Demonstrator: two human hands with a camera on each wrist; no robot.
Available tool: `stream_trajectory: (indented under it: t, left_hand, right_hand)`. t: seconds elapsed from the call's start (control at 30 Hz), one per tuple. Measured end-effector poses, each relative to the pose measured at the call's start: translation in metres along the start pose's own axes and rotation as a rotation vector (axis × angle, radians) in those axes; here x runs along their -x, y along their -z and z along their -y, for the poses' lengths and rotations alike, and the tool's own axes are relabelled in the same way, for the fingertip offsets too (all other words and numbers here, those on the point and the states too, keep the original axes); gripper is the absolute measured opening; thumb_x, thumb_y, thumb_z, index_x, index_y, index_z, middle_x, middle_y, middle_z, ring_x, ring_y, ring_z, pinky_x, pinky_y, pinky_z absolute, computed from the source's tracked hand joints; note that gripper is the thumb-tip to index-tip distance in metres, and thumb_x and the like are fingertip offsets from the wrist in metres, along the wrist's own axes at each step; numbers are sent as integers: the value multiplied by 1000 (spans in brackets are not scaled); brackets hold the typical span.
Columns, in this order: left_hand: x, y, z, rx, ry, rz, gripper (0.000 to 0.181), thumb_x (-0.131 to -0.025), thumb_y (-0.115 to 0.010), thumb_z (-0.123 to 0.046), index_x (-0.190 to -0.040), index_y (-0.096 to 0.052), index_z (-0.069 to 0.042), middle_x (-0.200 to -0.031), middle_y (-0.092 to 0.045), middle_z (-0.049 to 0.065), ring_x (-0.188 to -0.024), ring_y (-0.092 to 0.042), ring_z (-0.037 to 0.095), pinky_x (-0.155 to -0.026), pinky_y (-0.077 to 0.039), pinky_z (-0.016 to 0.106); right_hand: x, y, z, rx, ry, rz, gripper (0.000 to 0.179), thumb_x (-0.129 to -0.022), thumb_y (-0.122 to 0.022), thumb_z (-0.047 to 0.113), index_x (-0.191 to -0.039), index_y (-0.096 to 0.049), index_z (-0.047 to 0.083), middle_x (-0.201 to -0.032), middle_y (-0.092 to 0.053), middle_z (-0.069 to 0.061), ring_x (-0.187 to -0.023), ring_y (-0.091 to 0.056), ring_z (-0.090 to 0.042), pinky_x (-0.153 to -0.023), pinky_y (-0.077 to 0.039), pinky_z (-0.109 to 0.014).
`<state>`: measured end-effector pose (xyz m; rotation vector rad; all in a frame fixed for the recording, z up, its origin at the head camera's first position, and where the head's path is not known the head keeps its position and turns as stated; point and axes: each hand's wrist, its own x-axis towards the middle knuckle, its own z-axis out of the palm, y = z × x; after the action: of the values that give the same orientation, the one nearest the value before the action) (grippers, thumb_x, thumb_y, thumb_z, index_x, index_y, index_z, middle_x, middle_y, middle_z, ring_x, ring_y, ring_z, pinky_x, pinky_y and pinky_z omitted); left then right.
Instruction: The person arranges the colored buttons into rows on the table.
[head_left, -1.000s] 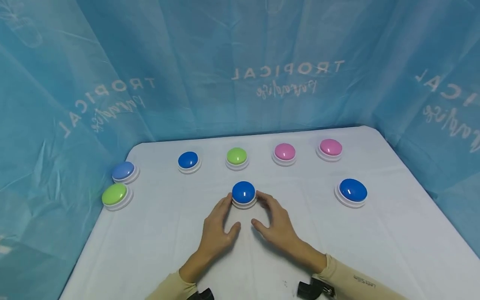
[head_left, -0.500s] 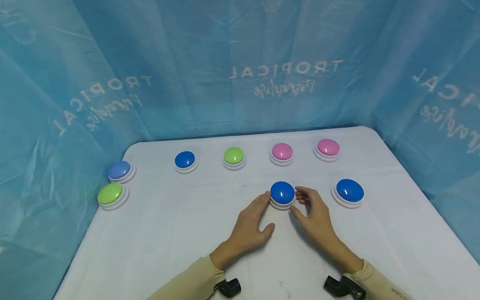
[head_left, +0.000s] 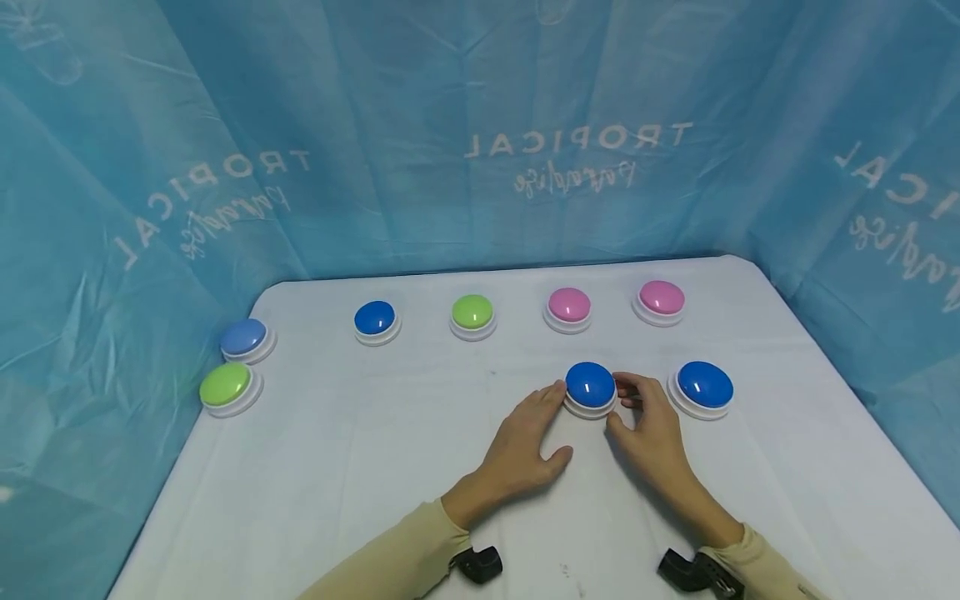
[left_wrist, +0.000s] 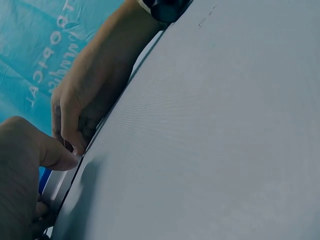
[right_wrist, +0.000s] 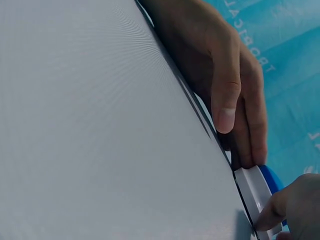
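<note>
A domed blue push button on a round white base sits on the white table, right of the middle. My left hand touches the left side of its base with straight fingertips, the thumb held apart. On the other side my right hand grips the base's edge, forefinger at the right and thumb at the front. In the right wrist view the right thumb lies against the white base, and the left fingers touch it from the far side. A second blue push button stands just right of my right hand.
Along the back stand a blue button, a green button and two pink buttons, one left and one right. A lighter blue button and another green button sit at the left edge. Blue curtains surround the table.
Both hands have slid the blue push button rightward across the table, from the middle to near the other blue one. The right thumb has come in against its base.
</note>
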<state>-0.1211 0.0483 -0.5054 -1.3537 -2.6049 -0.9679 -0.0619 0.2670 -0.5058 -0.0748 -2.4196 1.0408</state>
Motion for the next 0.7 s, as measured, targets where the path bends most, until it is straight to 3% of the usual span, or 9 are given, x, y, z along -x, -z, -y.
stream_trajectory:
  t: [0.17,0.4,0.6,0.7]
  left_hand:
    - [-2,-1,2,-50,-49,7,85,-91,-72,-30,-161,-37,1,-166,-44,14,-156,-40,25,-131,-26,41]
    - [0,-1,1,-22,-28,43,89,-92,-72,-35,-163,-33,1,-168,-40,14,-158,-36,25,-132,-23,36]
    - [0,-2,1,-31,-61,4,90,-91,-73,-41,-161,-36,3,-166,-43,15,-156,-39,26,-131,-27,44]
    - [3,-1,3,7,-52,-15,87,-91,-73,-38,-160,-38,2,-165,-45,14,-156,-40,25,-131,-26,47]
  right_hand:
    - [0,1,2,2,-26,3,59,-84,-70,-11,-140,-55,-6,-124,-65,-21,-110,-65,-34,-94,-37,5]
    - [0,0,0,-15,-22,-15,60,-83,-70,-13,-141,-54,-7,-123,-66,-22,-109,-65,-35,-94,-38,4]
    - [1,0,-1,0,-12,-17,57,-85,-66,-14,-140,-55,-7,-124,-66,-21,-111,-64,-34,-95,-38,4]
    - [2,0,2,-50,-7,-75,54,-86,-57,-18,-138,-59,-3,-126,-68,-18,-113,-64,-28,-96,-43,-3]
